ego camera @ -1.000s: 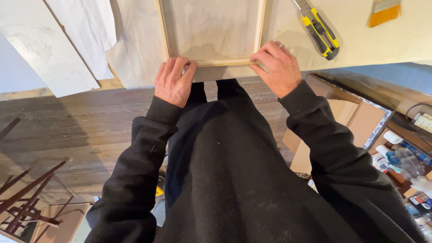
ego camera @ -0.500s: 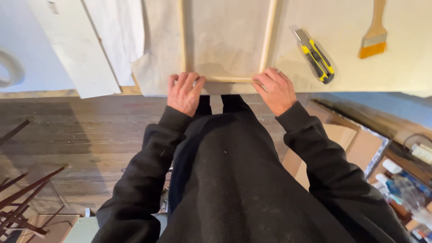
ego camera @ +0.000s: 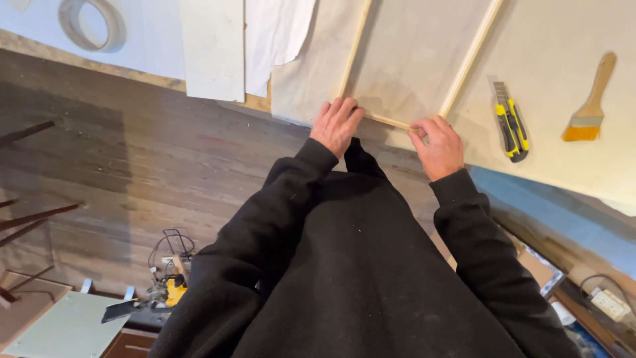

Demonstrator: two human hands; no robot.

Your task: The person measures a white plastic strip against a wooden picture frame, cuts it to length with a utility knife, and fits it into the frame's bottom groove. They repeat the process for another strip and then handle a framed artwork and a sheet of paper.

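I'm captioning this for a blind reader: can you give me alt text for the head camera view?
Seen from above, a person in a black sweater presses the left hand and right hand on the near corners of a wooden frame lying on canvas on a table. A yellow utility knife and a brush lie to the right.

dark wooden plank floor (ego camera: 132, 166)

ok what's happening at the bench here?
A person in a black sweatshirt leans over a table covered with beige cloth. Both hands sit on the near edge of a wooden frame lying on the cloth: the left hand at its near-left corner, the right hand at the near-right one. A yellow utility knife and a paintbrush lie untouched to the right; a tape roll lies far left.
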